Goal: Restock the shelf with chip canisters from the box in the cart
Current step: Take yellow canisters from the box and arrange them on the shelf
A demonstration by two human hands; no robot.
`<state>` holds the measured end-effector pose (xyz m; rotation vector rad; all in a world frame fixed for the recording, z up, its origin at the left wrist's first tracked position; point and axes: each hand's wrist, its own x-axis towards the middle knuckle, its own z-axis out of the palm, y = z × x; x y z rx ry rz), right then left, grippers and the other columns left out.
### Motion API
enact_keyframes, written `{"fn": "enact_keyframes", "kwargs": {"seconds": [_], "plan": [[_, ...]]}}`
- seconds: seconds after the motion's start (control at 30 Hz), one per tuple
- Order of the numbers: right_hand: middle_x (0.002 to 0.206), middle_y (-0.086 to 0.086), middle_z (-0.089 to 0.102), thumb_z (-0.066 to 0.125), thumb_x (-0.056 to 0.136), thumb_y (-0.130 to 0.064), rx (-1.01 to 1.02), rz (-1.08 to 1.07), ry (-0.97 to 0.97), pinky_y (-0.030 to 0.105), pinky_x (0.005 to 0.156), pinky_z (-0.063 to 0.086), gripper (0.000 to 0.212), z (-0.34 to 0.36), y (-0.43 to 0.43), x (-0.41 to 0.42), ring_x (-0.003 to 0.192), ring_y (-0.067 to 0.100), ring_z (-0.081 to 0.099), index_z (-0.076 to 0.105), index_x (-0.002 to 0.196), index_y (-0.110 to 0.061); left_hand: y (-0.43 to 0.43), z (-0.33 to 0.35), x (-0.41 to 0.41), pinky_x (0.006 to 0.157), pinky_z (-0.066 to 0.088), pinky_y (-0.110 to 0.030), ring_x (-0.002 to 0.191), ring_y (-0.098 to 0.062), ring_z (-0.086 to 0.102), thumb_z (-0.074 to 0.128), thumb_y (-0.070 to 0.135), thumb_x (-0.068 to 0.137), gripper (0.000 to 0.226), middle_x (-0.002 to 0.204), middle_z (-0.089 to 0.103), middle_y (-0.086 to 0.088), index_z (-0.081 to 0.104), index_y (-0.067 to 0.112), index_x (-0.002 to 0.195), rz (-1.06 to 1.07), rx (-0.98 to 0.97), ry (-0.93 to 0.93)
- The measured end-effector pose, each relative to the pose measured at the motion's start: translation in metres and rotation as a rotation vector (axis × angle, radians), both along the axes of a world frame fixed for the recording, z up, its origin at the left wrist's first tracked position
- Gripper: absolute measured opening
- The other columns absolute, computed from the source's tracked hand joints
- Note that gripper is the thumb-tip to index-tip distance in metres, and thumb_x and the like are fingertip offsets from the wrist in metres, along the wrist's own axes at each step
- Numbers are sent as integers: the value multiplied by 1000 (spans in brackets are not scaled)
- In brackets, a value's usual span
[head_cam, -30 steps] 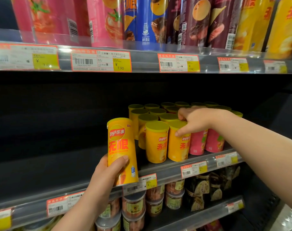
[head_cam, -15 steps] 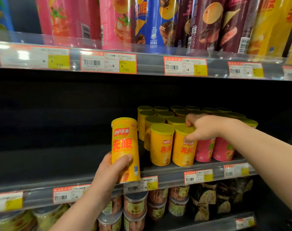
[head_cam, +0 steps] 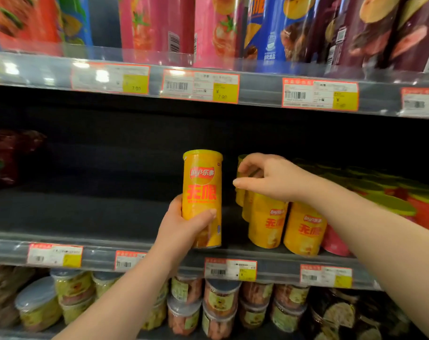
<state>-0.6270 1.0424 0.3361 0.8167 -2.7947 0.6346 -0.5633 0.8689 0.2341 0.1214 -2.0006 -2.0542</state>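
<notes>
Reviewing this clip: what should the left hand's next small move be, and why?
Probably slide the yellow cylindrical chip canister right, against the row of matching yellow canisters. The left hand grips it upright at the front edge of the grey shelf, and a dark gap separates it from that row.

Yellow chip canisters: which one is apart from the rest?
The lone yellow canister gripped round its lower half by the left hand. A dark gap separates it from the other yellow canisters, which stand packed together to its right.
</notes>
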Motion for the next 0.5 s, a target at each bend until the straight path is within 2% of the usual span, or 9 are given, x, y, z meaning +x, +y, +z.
{"fn": "enact_keyframes", "kwargs": {"seconds": [0.1, 0.17, 0.27, 0.37, 0.43, 0.5], "plan": [[126, 1, 58, 62, 82, -54, -140, 5, -248, 26, 79, 51, 75, -9, -32, -7, 106, 16, 61, 35, 143, -19, -11, 3, -11, 77, 54, -31, 94, -12, 63, 78, 25, 77, 59, 106, 61, 6, 38, 36, 120, 16, -52, 58], [134, 5, 54, 65, 80, -54, -246, -12, -409, 30, 78, 53, 86, -19, -53, -12, 109, 19, 60, 25, 148, -20, -19, 3, -20, 75, 53, -29, 94, -10, 62, 75, 21, 80, 59, 105, 60, 8, 37, 38, 122, 17, -106, 83], [139, 1, 49, 72, 76, -49, -414, -74, -475, 36, 85, 53, 80, -35, -79, -20, 120, 22, 54, 32, 141, -25, -33, 1, -33, 72, 51, -25, 94, -8, 61, 75, 20, 79, 63, 105, 60, 10, 37, 41, 125, 2, -183, 97], [137, 0, 50, 74, 78, -41, -507, -85, -473, 39, 91, 52, 74, -48, -97, -30, 122, 22, 53, 35, 139, -28, -51, -2, -43, 74, 50, -23, 96, -7, 59, 74, 23, 80, 61, 107, 58, 14, 35, 44, 122, -41, -283, 54], [135, 0, 52, 74, 79, -36, -547, -64, -467, 37, 89, 52, 73, -55, -107, -38, 120, 22, 54, 33, 139, -27, -66, -4, -47, 85, 51, -30, 105, -10, 58, 74, 33, 79, 60, 114, 57, 13, 38, 44, 125, -45, -447, 24], [132, 1, 52, 75, 79, -32, -573, -85, -430, 38, 92, 51, 74, -61, -116, -52, 118, 22, 54, 33, 139, -27, -83, -7, -50, 93, 46, -30, 117, -14, 51, 68, 48, 79, 66, 125, 49, 12, 36, 38, 136, 7, -812, -45]]}}
